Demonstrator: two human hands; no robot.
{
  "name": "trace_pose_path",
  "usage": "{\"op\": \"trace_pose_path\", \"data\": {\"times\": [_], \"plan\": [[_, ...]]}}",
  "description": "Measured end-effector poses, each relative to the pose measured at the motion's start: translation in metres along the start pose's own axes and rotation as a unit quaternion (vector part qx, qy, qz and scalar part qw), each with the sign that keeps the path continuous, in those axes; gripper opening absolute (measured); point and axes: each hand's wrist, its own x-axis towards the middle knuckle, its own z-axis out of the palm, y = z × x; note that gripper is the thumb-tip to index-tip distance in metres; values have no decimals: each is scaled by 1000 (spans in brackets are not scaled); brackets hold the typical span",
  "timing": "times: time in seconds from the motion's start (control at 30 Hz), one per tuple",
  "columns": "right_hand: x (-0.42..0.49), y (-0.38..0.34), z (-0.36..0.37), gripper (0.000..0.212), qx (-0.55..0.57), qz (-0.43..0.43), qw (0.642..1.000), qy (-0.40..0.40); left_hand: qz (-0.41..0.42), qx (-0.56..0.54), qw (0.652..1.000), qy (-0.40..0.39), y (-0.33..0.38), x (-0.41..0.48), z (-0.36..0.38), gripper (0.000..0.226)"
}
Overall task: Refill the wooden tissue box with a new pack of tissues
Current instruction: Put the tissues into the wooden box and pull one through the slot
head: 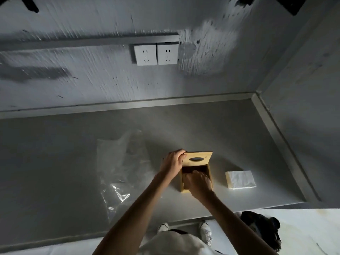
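both hands met the wooden tissue box (196, 181): left hand (173, 161) fingers gripped its raised lid (198, 158); right hand (198, 182) reached inside, finger state unclear; tissue stack (240, 179) lay right of it.

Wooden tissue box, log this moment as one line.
left hand: holds slotted lid up | right hand: inside wooden tissue box | white tissue stack: on counter, right

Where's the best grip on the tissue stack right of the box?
Take the tissue stack across its two long side edges, coming from above. It lies flat on the counter, clear of the wooden tissue box, with soft sheets, so pinch the whole thickness rather than the top layer.
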Motion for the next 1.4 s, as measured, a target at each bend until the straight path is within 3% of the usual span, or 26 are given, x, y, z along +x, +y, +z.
{"op": "trace_pose_path", "data": {"times": [0.2,0.3,0.4,0.53,0.6,0.63,0.7,0.73,0.8,0.83,0.93,1.0,1.07,1.13,1.2,1.27,1.4], "plan": [[-5,5,6,37,-27,-15,992,-120,-9,-1,1000,4,-1,2,2,27],[-13,0,6,39,-53,9,996,-77,-20,-5,1000,-1,-1,1,2,27],[-17,1,13,40,-18,6,996,-82,-16,-13,1000,5,-1,2,5,24],[-33,12,11,33,140,-31,989,-26,-28,-73,997,7,-2,-3,11,27],[-46,31,3,23,202,-42,978,30,-52,-67,994,76,11,-12,16,50],[-52,46,-3,21,228,-35,971,62,-58,-32,987,148,23,-19,19,57],[-63,84,-14,20,266,5,958,111,1,31,964,264,57,-38,29,50],[-65,106,-18,20,278,41,951,127,46,32,962,267,75,-48,38,42],[-61,155,-22,22,288,145,936,138,89,-22,981,172,102,-57,72,32],[-57,181,-23,23,285,192,930,133,61,-69,991,99,110,-55,97,28],[-45,241,-19,33,271,261,924,71,-131,-154,977,-66,121,-38,157,22],[-30,265,-8,43,315,258,913,1,-235,-115,958,-121,117,-27,183,40],[-18,279,-4,47,432,257,862,-63,-307,-78,939,-132,109,-17,204,58],[-14,287,-8,35,512,249,816,-99,-347,-117,921,-129,106,-8,218,64],[-13,289,-12,18,544,246,795,-104,-361,-213,900,-122,103,-2,222,54],[-12,288,-16,15,552,243,789,-117,-383,-270,873,-131,107,0,217,45],[-17,295,-16,10,584,179,779,-141,-397,-291,857,-151,111,0,213,54]]}}
